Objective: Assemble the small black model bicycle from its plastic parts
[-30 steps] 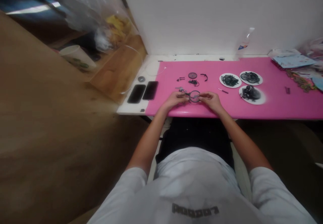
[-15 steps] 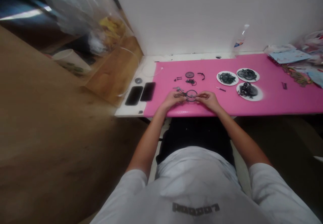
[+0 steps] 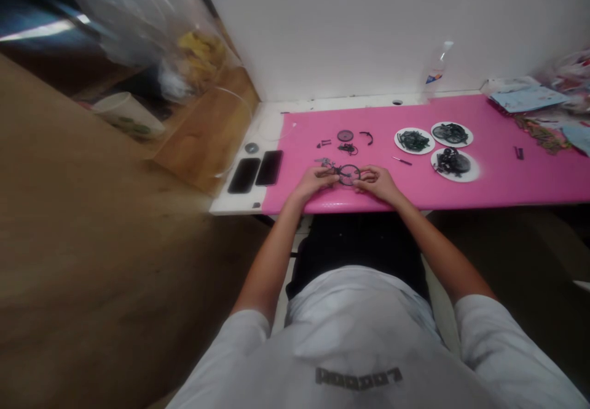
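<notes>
– Head view?
– On my feed, left hand [image 3: 317,181] is pinching the frame [image 3: 335,170], right hand [image 3: 378,183]'s at the wheel [image 3: 346,176] between them; can't tell if that one's gripping.
– Risk?
– Uneven push, wheel skids across the desk [image 3: 230,203], I'd guess.

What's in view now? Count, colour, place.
Mat: one, pink, on white table
Ring part: one, dark, mat's front
Disc: one, grey, beyond ring part
Curved piece: one, black, right of disc
Small parts: several, dark, near disc
Plates: three, white, holding dark parts, mat's right
Slim tool: one, dark, left of plates
Block: one, dark, mat's right
Slabs: two, black, table's left
Bottle: one, clear, by wall
Packets: several, bluish, far right
Container: one, whitish, far left
Plastic: uncountable, clear, upper left
Left hand: one, bare, ring part's left
Right hand: one, bare, ring part's right
</notes>
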Motion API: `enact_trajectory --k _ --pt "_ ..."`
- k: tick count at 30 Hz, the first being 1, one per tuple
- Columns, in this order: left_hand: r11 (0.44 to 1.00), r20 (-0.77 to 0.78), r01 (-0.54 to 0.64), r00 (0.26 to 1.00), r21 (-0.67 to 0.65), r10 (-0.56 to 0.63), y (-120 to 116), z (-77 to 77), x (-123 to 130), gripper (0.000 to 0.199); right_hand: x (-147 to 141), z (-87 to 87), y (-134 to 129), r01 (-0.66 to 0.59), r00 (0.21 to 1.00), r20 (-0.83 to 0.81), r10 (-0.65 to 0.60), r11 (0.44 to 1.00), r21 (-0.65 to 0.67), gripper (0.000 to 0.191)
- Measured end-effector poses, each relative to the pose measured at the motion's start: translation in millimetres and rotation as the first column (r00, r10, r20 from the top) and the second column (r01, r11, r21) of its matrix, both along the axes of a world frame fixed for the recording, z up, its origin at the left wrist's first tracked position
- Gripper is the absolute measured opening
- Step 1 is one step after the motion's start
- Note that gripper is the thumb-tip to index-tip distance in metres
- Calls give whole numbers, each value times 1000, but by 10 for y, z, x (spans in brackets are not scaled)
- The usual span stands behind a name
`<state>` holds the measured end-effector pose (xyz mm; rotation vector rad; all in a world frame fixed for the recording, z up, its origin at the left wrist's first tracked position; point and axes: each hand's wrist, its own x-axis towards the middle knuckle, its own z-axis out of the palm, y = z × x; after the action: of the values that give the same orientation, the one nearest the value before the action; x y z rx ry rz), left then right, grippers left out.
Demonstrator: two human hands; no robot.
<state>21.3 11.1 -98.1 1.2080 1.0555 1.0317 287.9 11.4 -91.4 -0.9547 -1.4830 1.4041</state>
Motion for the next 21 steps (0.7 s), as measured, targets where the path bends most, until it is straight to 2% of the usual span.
enact_trajectory --k 11,16,21 --pt "1000 2 15 1000 5 -15 -36 49 26 51 -1 -2 -6 -14 999 45 15 1000 -10 62" --pt "999 -24 39 999 18 -38 -87 128 42 47 -14 48 -39 -54 991 121 50 998 34 56" --pt "996 -64 68 996 52 -65 -94 143 47 42 -26 96 -66 -73 986 151 65 996 48 52"
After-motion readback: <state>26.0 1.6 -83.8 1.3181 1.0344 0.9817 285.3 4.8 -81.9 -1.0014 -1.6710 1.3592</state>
